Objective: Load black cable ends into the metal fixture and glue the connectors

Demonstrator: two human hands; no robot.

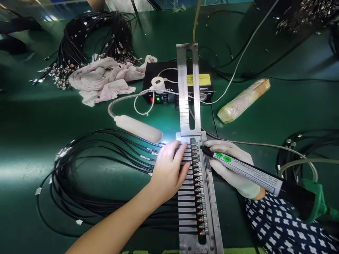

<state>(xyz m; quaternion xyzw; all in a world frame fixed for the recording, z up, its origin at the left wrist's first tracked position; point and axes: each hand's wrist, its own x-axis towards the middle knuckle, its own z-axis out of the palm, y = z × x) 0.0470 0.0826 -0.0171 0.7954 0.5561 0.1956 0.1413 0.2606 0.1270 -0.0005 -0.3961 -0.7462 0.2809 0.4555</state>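
Observation:
A slotted metal fixture (187, 211) lies along the green table, holding a row of black cables (106, 203) whose metal connectors (200, 194) line its slot. My bare left hand (169, 167) rests on the upper part of the fixture, fingers apart over the cable ends. In my white-gloved right hand (233, 165) is a long dispenser syringe (246, 173) with a white label, green stickers and a black tip. That tip is close to the upper connectors; whether it touches them I cannot tell. The fingers are closed round the syringe, partly hidden behind it.
A white lamp (139, 129) on a flexible neck shines beside my left hand. Behind stand a black controller box (159, 72), a crumpled cloth (106, 79) and a cable bundle (71, 42). A wrapped block (243, 101) lies right of the box; more cables (317, 135) are at far right.

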